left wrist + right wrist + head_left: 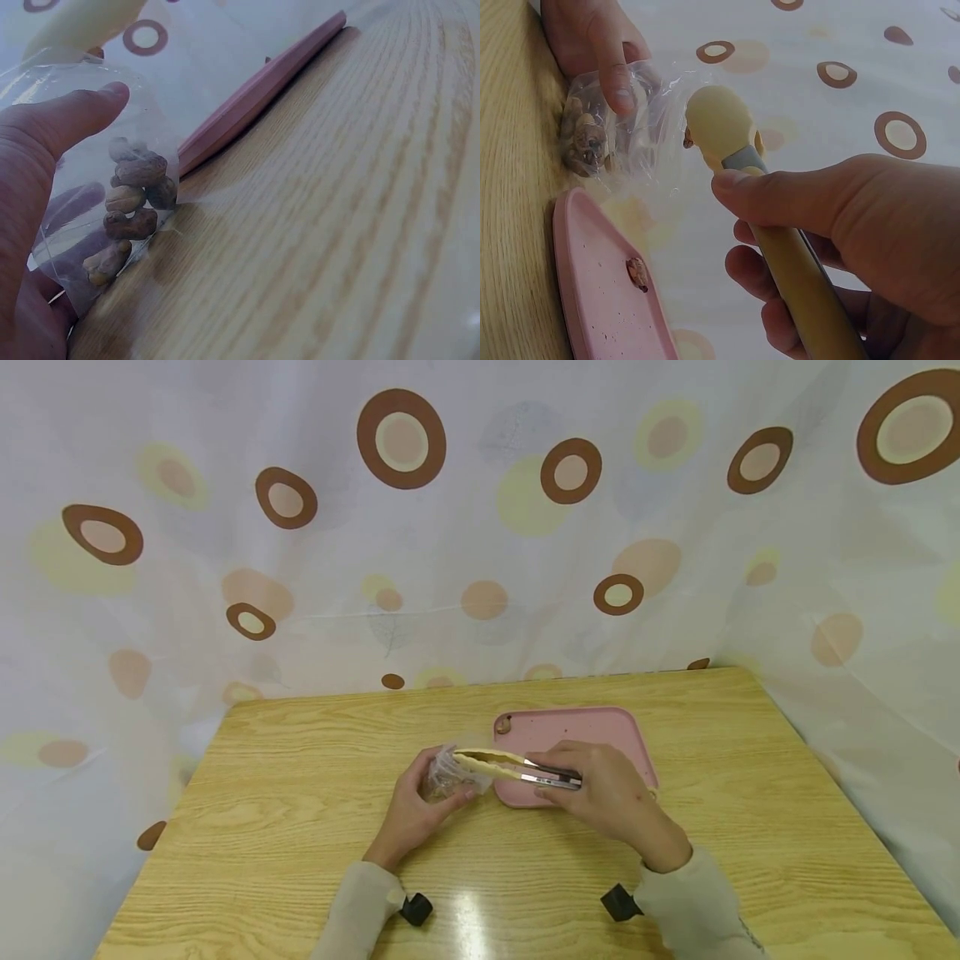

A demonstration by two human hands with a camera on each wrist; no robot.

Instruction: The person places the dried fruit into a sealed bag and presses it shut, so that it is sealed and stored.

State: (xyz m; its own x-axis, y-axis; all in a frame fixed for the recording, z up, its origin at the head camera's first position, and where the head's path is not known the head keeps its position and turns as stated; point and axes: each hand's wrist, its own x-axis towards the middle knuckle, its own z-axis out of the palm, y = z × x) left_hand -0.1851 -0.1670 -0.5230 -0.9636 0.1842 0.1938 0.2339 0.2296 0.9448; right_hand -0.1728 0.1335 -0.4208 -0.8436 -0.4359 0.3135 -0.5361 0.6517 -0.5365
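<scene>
My left hand (414, 808) grips a clear plastic bag (641, 112), thumb on one side and fingers on the other. Several brown, skin-on cashews (142, 171) lie at the bottom of the bag. My right hand (611, 789) holds tongs (487, 760) with pale yellow heads and metal arms, thumb along one arm. In the head view the tong heads are at the bag's mouth, slightly apart. A small brown piece (688, 139) shows at the edge of the tong head in the right wrist view; most of it is hidden.
A pink tray (570, 727) lies on the wooden table beyond and beneath my right hand. One cashew (503, 724) sits in its far left corner, with small brown crumbs about the tray. A patterned sheet (480, 527) hangs behind the table.
</scene>
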